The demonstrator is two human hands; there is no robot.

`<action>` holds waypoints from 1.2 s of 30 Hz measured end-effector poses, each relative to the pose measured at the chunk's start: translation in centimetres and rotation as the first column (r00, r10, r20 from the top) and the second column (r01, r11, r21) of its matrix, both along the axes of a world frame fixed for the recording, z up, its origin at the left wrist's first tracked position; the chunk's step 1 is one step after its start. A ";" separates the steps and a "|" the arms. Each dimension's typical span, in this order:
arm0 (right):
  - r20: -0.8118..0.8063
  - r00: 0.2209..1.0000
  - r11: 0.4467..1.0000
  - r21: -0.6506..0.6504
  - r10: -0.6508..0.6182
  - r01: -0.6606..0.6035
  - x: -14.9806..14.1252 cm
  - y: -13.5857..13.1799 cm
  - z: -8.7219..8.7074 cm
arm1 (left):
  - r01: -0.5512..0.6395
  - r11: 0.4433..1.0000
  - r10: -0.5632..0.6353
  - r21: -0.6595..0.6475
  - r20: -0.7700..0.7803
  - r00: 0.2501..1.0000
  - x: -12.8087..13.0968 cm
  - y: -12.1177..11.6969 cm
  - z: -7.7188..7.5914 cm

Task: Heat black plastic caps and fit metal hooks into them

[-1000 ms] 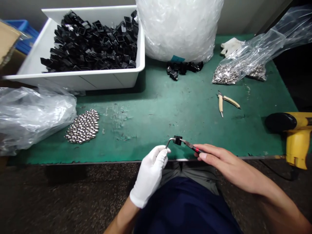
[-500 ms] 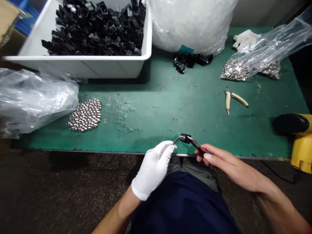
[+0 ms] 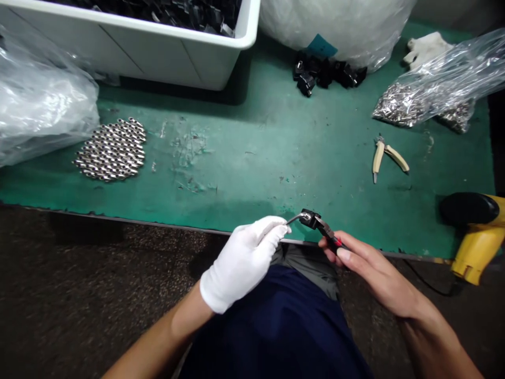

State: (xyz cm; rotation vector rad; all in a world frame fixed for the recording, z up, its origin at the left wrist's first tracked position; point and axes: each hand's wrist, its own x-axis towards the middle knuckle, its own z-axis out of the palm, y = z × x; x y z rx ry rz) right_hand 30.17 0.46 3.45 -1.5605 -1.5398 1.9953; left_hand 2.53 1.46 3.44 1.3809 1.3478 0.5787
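Item: small black plastic part point(image 3: 310, 219), held in the air between both hands, just over front edge of green bench mat point(image 3: 252, 195) — pinched in jaws of red-banded pliers point(image 3: 330, 235), w/ bent metal rod point(image 3: 295, 218) running into it.

L hand point(image 3: 240, 263): white cotton glove, fingers together, closed around rod. R hand point(image 3: 373, 271): bare, fingers curled tight on pliers grips.

On mat: cream-handled side cutters point(image 3: 389, 158), handles apart; flat patch of silver metal pieces point(image 3: 110, 150); small pile of black parts point(image 3: 323, 73).

Containers: white plastic bin point(image 3: 130, 58), full of black plastic parts, top edge of view. Large clear bag of packing material point(image 3: 335, 26), blue tag point(image 3: 322, 46) — any writing unreadable. Clear bag of silver hardware point(image 3: 410, 105), spare white glove point(image 3: 426, 48) behind. Clear plastic bag point(image 3: 39, 95), far L. Yellow power tool point(image 3: 477, 247) w/ black nose, far R.
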 end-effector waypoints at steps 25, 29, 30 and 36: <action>-0.088 0.996 0.994 -0.107 -0.013 0.004 -0.8 0.3 0.7 | -0.080 0.995 0.084 -0.055 0.066 0.994 0.2 -1.5 -0.2; -0.119 0.992 0.992 -0.120 -0.051 0.037 -0.9 0.0 0.3 | -0.127 0.989 0.133 -0.073 0.083 0.988 0.6 -2.0 -0.3; -0.125 0.990 0.991 -0.123 -0.060 0.045 -1.0 -0.2 0.3 | -0.138 0.987 0.144 -0.079 0.078 0.986 0.6 -2.1 -0.3; -0.159 0.980 0.987 -0.128 -0.116 0.096 -2.1 -1.7 -0.2 | -0.163 0.981 0.172 -0.103 0.080 0.982 1.3 -3.0 -0.6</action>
